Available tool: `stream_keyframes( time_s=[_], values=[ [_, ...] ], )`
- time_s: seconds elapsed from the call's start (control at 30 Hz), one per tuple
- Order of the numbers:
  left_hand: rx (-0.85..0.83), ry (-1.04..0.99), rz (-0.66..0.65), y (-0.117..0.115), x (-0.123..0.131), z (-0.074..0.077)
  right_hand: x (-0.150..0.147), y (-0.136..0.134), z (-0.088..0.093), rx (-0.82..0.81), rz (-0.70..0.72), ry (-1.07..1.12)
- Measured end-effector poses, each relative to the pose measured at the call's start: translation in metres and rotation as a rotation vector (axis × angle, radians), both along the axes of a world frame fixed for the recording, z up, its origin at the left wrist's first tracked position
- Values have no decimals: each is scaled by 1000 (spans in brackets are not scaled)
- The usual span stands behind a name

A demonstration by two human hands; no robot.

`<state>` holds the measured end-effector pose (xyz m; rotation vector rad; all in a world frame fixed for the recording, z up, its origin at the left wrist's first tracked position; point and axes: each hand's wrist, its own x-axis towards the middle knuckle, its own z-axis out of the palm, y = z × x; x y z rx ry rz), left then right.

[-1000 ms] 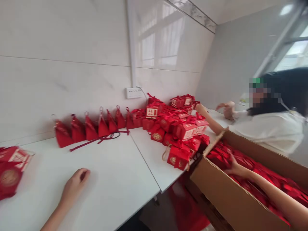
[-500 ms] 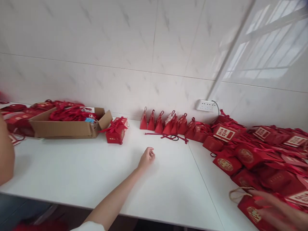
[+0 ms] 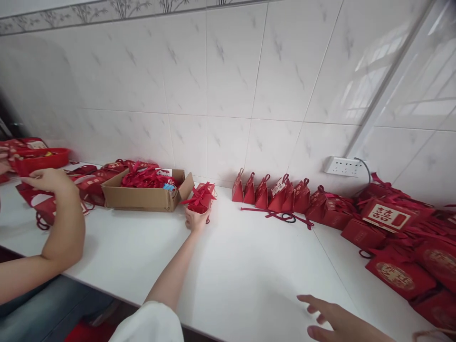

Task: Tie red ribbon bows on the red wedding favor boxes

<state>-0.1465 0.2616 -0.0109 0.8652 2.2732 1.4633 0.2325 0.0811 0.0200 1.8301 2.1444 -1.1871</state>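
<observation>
My left hand [image 3: 196,219] is wrapped round the near end of a red gift box [image 3: 200,197] tied with a red ribbon bow. This box stands on the white table [image 3: 242,266], just right of an open cardboard box [image 3: 138,198] full of red ribbon bows. Over the table's near right part, my right hand [image 3: 329,318] is spread with nothing in it. To its right lies a heap of red gift boxes [image 3: 399,275] with gold prints and ribbons.
A row of small red pyramid-shaped boxes [image 3: 261,195] stands along the wall, with loose ribbons [image 3: 263,212] before it. A power strip [image 3: 347,166] is fixed to the wall. On the left, a co-worker's arm [image 3: 66,228] reaches over red boxes near a red basin [image 3: 46,160].
My left hand has moved left and taken hold of the ribboned gift box. My right hand has come away from the heap on the right. The view has swung left.
</observation>
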Motion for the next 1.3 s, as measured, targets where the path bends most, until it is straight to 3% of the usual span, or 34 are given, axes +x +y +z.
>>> stream_keyframes(
  time_s=[0.13, 0.2, 0.3, 0.4, 0.47, 0.53, 0.63, 0.8, 0.97, 1.1, 1.2, 1.3],
  values=[
    [-17, -7, -60, -10, 20, -5, -4, 6, 8, -9, 48, 74],
    [0, 11, -151, -33, 41, -13, -4, 11, 12, -10, 90, 129],
    [40, 15, -430, -85, 76, -27, -4, 27, 17, 29, 121, 231],
    [80, -42, -689, -131, 93, -33, -6, 56, 15, 150, 42, 362],
    [116, -85, -666, -141, 91, -30, -8, 79, 9, 248, -125, 500],
    [148, -132, -549, -132, 85, -22, -15, 100, 1, 315, -257, 642],
    [161, -218, -453, -100, 84, -8, -32, 128, -12, 345, -323, 736],
    [175, -350, -545, -52, 109, 7, -62, 159, -29, 389, -426, 886],
    [218, -442, -735, -19, 128, 0, -67, 169, -52, 464, -699, 977],
    [230, -469, -798, -11, 141, -14, -65, 158, -64, 477, -791, 998],
    [275, -412, -689, -18, 143, -17, -59, 148, -60, 478, -756, 960],
    [291, -351, -604, -27, 139, -11, -51, 142, -51, 535, -745, 904]
  ],
)
